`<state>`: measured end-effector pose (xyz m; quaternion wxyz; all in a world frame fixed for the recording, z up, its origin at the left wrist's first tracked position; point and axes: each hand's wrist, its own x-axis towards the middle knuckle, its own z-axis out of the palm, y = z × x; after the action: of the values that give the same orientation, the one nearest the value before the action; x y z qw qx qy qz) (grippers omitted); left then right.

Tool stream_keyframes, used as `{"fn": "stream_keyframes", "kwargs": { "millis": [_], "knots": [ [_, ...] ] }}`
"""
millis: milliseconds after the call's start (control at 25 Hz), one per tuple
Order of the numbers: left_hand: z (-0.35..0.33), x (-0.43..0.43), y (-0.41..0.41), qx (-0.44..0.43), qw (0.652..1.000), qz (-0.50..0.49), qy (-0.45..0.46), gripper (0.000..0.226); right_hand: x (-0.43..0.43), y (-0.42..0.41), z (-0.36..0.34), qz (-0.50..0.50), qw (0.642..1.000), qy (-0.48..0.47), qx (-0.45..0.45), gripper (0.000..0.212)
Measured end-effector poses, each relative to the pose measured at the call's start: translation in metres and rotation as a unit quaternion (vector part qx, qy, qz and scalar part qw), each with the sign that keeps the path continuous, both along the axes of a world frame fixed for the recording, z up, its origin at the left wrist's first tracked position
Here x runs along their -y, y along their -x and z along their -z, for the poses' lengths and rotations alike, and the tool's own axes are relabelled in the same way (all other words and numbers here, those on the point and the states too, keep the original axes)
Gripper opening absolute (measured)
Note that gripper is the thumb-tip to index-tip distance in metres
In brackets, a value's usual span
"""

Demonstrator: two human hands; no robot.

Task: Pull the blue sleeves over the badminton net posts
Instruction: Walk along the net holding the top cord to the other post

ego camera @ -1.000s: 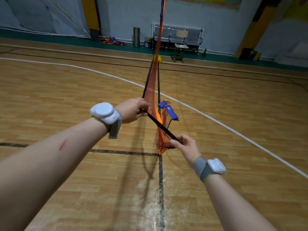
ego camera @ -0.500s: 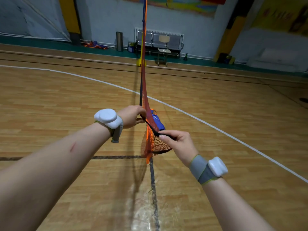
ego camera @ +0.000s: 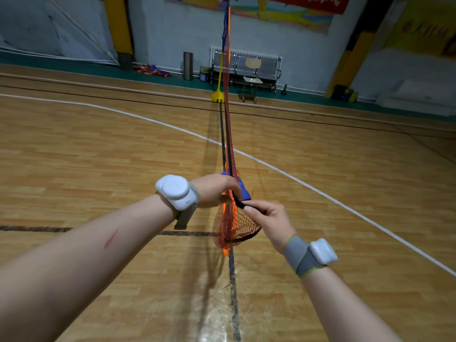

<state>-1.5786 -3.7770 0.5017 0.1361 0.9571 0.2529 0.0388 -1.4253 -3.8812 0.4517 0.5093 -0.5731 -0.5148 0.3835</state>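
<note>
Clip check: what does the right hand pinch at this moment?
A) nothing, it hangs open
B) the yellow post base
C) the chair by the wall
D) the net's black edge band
D: the right hand pinches the black band at the near end of the orange net. The band runs straight across from the grip of the left hand.

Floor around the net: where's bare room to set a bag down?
Bare wood floor lies left of the net, between the white curve and the dark line, and right of it too. Crowded: the far wall, with yellow post base, chair and bin.
</note>
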Motion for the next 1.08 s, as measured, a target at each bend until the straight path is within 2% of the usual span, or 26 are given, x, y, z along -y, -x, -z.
{"fn": "stream_keyframes", "kwargs": {
  "millis": [120, 240, 360, 480, 800, 920, 1080],
  "knots": [
    [0.000, -0.003, 0.003, 0.006, 1.000, -0.013, 0.022, 0.015, 0.000, 0.000, 0.008, 0.005, 1.000, 0.011, 0.014, 0.025],
    [-0.005, -0.004, 0.009, 0.040, 0.999, -0.025, 0.014, 0.014, -0.003, -0.003, 0.018, 0.025, 0.998, 0.033, 0.053, 0.021],
    [-0.013, -0.004, 0.022, 0.069, 0.996, -0.047, 0.008, 0.016, -0.003, -0.001, 0.033, 0.019, 0.997, 0.061, 0.048, 0.020],
    [-0.017, -0.003, 0.036, 0.057, 0.996, -0.065, 0.000, 0.015, 0.002, 0.000, 0.044, 0.026, 0.996, 0.081, 0.037, 0.019],
    [-0.004, -0.007, 0.063, 0.015, 0.994, -0.106, -0.006, 0.012, 0.023, 0.018, 0.007, 0.041, 0.999, 0.026, -0.021, 0.015],
    [0.001, -0.003, 0.056, 0.024, 0.995, -0.099, 0.001, 0.016, 0.035, 0.027, -0.009, 0.028, 0.999, -0.008, -0.017, 0.025],
    [0.004, 0.017, 0.042, 0.060, 0.996, -0.057, 0.027, 0.023, 0.054, 0.043, -0.012, 0.021, 1.000, -0.012, -0.011, 0.026]
  ]
}}
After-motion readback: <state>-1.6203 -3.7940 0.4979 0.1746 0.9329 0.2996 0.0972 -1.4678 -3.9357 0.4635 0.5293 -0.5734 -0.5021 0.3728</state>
